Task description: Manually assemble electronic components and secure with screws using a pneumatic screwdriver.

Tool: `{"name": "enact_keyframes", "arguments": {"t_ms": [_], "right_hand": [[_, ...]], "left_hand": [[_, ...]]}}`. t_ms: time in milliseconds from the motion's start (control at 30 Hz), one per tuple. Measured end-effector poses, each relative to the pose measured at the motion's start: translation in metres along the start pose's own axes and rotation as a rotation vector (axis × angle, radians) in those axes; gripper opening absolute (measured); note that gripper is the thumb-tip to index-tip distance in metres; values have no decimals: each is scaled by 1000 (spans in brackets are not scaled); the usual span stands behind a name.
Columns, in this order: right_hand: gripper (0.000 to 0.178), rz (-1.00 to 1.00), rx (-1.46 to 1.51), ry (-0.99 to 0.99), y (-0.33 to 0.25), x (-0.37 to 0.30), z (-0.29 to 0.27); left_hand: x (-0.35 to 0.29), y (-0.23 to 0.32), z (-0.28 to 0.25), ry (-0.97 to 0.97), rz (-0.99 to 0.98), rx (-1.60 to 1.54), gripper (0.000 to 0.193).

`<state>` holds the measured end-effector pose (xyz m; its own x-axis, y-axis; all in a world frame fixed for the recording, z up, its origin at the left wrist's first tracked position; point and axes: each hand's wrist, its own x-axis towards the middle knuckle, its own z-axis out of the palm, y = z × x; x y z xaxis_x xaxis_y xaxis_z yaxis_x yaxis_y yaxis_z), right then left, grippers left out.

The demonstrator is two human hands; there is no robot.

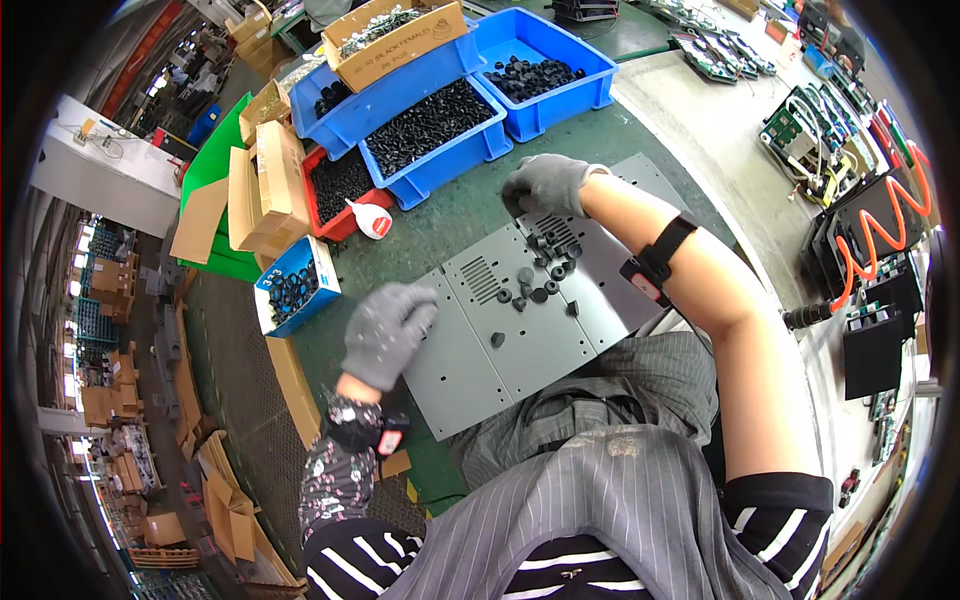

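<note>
Flat grey sheet-metal panels (pixel 545 350) with vent slots and small holes lie side by side across the table in front of me. A scatter of small black round plastic pieces (pixel 540 295), like caps or bushings, rests on them. My left hand (pixel 385 335), in a grey glove, hovers at the panels' left edge; its thumb and forefinger are apart with nothing visible between them. At the far edge of the panels is my right hand (pixel 552 187), also gloved, with its fingers curled downward. Whatever those fingertips hold is hidden.
Blue bins (pixel 440 130) of black parts stand at the back, beside a red bin (pixel 340 190). A white-and-red bottle (pixel 371 220) lies before them. A small blue box (pixel 297 287) sits left, near cardboard boxes (pixel 270 190). At right, circuit boards and an orange coiled hose (pixel 905 225).
</note>
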<state>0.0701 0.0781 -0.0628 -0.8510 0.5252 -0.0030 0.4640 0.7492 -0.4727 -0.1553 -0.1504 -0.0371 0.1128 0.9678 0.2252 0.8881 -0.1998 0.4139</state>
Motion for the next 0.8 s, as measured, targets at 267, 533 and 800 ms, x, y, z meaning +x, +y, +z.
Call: {"name": "enact_keyframes", "arguments": {"t_ms": [267, 533, 800], "right_hand": [[28, 111, -34, 24, 11, 16, -45], [59, 321, 130, 679, 37, 18, -107], [39, 278, 863, 483, -3, -64, -80]], "left_hand": [[-47, 7, -5, 12, 29, 19, 43], [-97, 25, 2, -49, -37, 158, 82], [-115, 45, 33, -162, -123, 360, 91]]}}
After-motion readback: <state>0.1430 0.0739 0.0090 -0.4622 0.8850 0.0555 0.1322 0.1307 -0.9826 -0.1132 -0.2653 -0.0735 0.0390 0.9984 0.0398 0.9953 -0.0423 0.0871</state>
